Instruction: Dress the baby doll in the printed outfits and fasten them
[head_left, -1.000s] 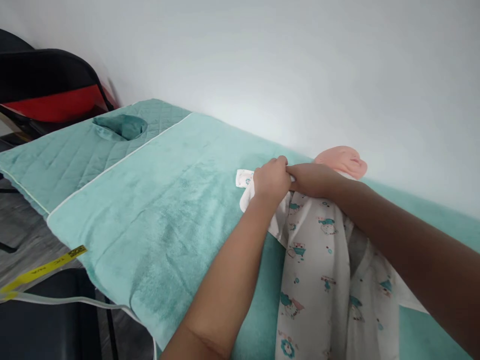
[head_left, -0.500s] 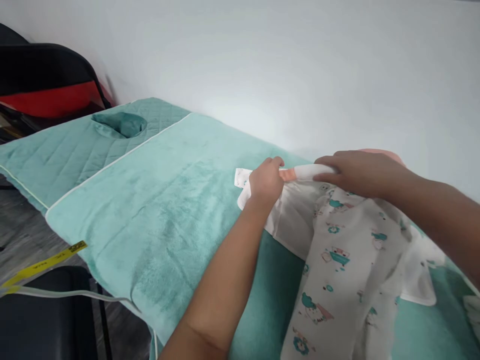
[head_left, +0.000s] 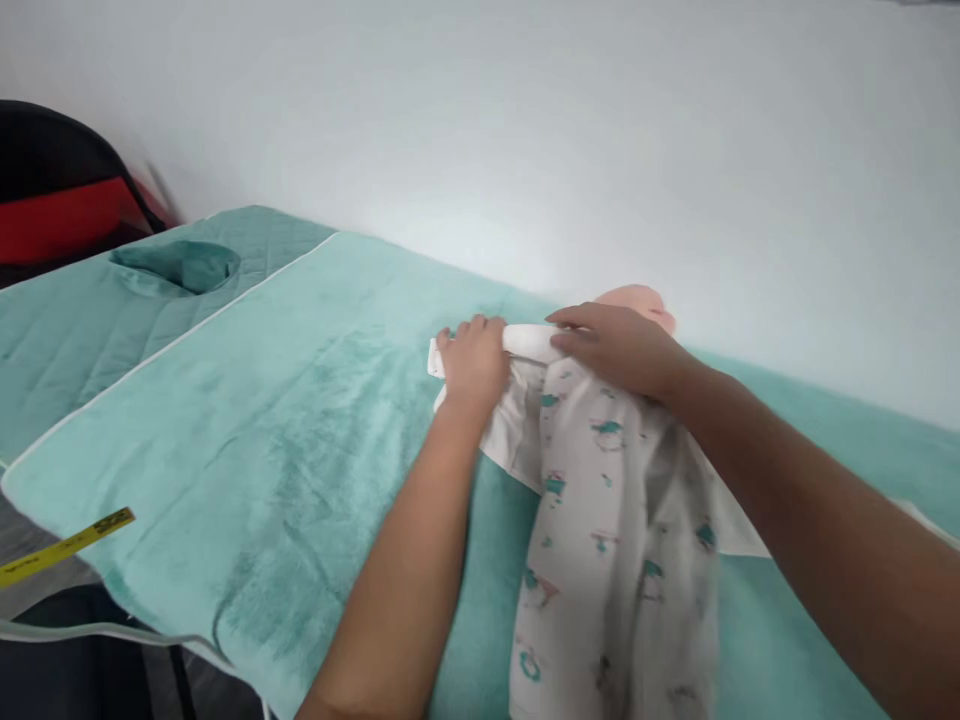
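Observation:
A white baby garment printed with small green and peach figures hangs toward me over the green bed cover. Along its upper edge runs a smooth white bar. My left hand is closed around the garment's edge and the bar's left end; a white tab sticks out past the fingers. The thumb and fingers of my right hand close over the bar's right end. Behind that hand shows a rounded peach-coloured piece; how it joins the bar is hidden.
A plush green cover spreads over the bed against the white wall. At the far left, the bed has a face hole. A black and red chair stands beyond it. Yellow tape and a pale cable lie front left.
The view has swung right, so everything sits farther left. My right hand has come closer to my left, and the peach section between them no longer shows.

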